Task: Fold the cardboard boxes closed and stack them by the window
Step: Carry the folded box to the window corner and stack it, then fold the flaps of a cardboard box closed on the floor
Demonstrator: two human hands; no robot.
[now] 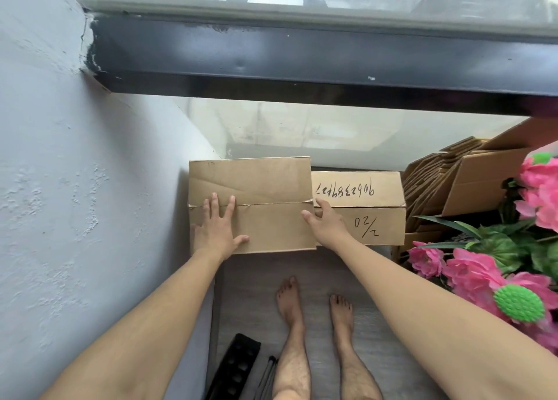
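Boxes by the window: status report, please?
Left hand flat on closed box. Right hand grips its right edge. Marked box beside. Flowers close right.

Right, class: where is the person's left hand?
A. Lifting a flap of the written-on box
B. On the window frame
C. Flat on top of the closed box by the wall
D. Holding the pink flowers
C: the left hand lies flat, fingers spread, on the closed box beside the wall.

A closed box sits against the wall on its left, below the window, with a second box touching its right side. Flattened cartons and flowers lie farther right; bare feet stand before the boxes.
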